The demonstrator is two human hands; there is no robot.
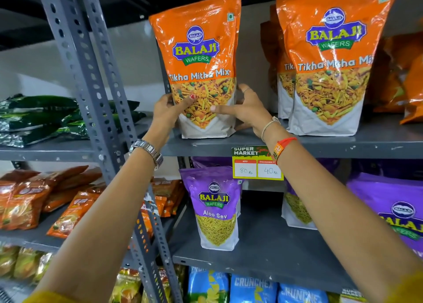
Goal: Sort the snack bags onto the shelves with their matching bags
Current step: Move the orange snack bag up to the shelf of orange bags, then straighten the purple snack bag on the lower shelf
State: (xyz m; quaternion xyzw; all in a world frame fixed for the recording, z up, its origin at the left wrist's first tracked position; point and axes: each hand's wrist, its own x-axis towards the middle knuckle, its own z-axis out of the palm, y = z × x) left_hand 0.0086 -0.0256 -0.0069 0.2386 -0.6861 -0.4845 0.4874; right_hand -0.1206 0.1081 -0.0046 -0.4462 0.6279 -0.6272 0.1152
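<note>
An orange Tikha Mitha Mix bag (201,51) stands upright on the upper grey shelf (320,146). My left hand (168,110) grips its lower left side, thumb across the front. My right hand (245,111) holds its lower right side, thumb on the front. More orange Tikha Mitha Mix bags (329,62) stand upright to the right on the same shelf. A purple Aloo Sev bag (215,209) stands on the shelf below, with other purple bags (389,209) at the right.
A slotted grey upright (91,78) divides the racks. Left rack holds dark green bags (39,117) lying flat, and orange-red packets (41,197) below. Blue Crunchex bags (251,289) fill the bottom shelf. A yellow price tag (256,165) hangs on the shelf edge.
</note>
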